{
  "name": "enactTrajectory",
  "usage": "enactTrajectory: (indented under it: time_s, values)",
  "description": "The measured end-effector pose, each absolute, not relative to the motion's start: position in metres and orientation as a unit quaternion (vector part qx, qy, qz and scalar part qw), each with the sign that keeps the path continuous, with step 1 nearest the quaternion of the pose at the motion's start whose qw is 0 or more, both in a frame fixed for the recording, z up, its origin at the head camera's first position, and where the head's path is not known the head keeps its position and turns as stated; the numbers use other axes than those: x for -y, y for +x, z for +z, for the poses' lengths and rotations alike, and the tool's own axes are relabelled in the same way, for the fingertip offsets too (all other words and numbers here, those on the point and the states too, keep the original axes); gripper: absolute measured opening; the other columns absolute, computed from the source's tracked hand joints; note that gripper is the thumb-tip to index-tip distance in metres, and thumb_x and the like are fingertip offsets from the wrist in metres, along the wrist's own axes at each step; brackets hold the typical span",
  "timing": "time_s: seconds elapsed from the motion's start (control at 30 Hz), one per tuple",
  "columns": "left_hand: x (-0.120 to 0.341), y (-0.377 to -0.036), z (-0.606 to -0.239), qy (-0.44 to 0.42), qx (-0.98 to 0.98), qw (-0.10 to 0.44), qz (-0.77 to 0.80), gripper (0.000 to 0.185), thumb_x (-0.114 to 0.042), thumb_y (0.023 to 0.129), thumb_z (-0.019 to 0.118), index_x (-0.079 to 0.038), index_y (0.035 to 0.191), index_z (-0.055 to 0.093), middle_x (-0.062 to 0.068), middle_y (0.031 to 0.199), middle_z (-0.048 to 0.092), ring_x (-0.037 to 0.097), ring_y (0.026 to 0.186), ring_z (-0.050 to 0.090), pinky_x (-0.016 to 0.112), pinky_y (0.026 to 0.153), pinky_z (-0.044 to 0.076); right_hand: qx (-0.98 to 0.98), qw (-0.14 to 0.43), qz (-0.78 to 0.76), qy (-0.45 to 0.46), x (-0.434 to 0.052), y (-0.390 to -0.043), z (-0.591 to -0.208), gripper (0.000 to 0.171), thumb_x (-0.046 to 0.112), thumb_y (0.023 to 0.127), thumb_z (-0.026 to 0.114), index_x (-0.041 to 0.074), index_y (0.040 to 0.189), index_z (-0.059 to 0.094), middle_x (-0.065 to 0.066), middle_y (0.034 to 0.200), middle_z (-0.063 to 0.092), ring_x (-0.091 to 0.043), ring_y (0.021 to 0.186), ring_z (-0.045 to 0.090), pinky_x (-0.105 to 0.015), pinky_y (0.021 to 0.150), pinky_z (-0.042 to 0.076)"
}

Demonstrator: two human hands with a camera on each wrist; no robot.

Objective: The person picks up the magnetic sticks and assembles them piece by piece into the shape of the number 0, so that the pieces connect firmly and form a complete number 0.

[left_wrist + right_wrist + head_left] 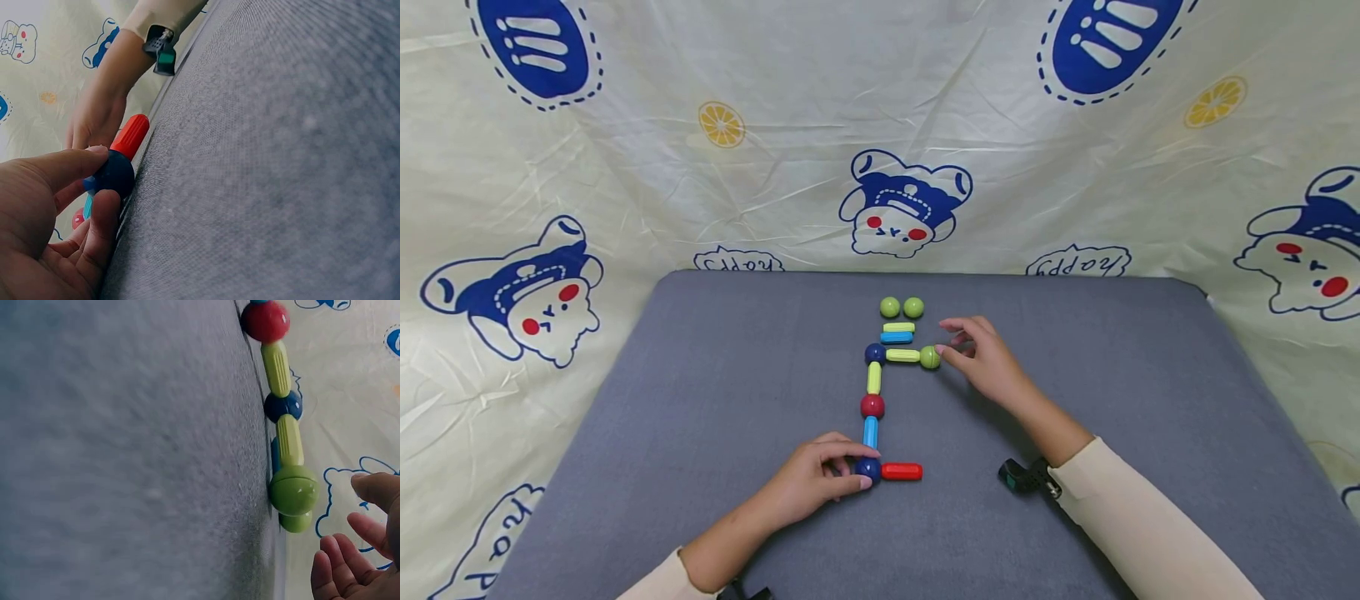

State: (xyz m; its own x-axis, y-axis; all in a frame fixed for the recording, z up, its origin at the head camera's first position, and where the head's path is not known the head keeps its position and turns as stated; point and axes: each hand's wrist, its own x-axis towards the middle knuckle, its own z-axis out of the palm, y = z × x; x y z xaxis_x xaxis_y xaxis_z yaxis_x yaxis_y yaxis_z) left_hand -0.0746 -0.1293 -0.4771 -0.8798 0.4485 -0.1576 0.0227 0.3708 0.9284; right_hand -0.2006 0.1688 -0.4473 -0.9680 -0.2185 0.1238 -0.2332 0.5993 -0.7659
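Observation:
A chain of toy sticks and balls lies on the grey mat point(700, 400). My left hand point(820, 479) pinches the dark blue ball point(868, 469) point(112, 175) at the chain's near corner, where a red stick point(902, 472) point(130, 136) points right. From there a blue stick point(870, 432), a red ball point(872, 407) point(265, 320), a yellow-green stick point(874, 377) and another dark blue ball point(874, 353) run away from me. A yellow stick point(903, 356) point(289, 440) ends in a green ball point(929, 357) point(294, 489). My right hand point(981, 354) point(359, 550) hovers open just right of that ball, fingers apart from it.
Two loose green balls point(901, 307), a yellow stick point(898, 327) and a blue stick point(896, 337) lie behind the chain. A cream cloth point(775, 167) with blue cartoon prints surrounds the mat. A small black wrist camera point(1026, 477) sits at my right cuff.

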Motion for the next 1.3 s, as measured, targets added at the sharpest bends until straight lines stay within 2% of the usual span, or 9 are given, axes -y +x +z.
enactTrajectory:
  time_s: [0.53, 0.87, 1.3]
  values:
    - [0.130, -0.074, -0.477, 0.150, -0.806, 0.191, 0.540, 0.030, -0.026, 0.088, 0.080, -0.025, 0.118, 0.076, 0.002, 0.110, 0.064, 0.010, 0.072, 0.058, 0.027, 0.059, 0.055, 0.900, -0.024, 0.420, 0.113, -0.148, -0.239, -0.449, 0.049, 0.027, 0.099, 0.067, 0.009, 0.143, 0.055, -0.018, 0.138, 0.050, -0.033, 0.119, 0.057, -0.049, 0.099, 0.051]
    - [0.130, -0.074, -0.478, 0.150, -0.804, 0.191, 0.542, 0.030, -0.027, 0.088, 0.080, -0.026, 0.118, 0.076, 0.002, 0.109, 0.064, 0.009, 0.071, 0.057, 0.027, 0.059, 0.055, 0.906, -0.032, 0.408, 0.108, -0.145, -0.259, -0.454, 0.049, 0.024, 0.099, 0.066, 0.012, 0.145, 0.053, -0.019, 0.143, 0.047, -0.036, 0.123, 0.057, -0.052, 0.099, 0.050]
    - [0.130, -0.074, -0.477, 0.151, -0.802, 0.193, 0.545, 0.029, -0.026, 0.089, 0.080, -0.025, 0.118, 0.076, 0.003, 0.110, 0.064, 0.009, 0.073, 0.057, 0.026, 0.059, 0.054, 0.917, -0.049, 0.379, 0.113, -0.139, -0.276, -0.459, 0.048, 0.022, 0.101, 0.062, 0.018, 0.148, 0.051, -0.021, 0.144, 0.045, -0.036, 0.120, 0.060, -0.050, 0.097, 0.053]
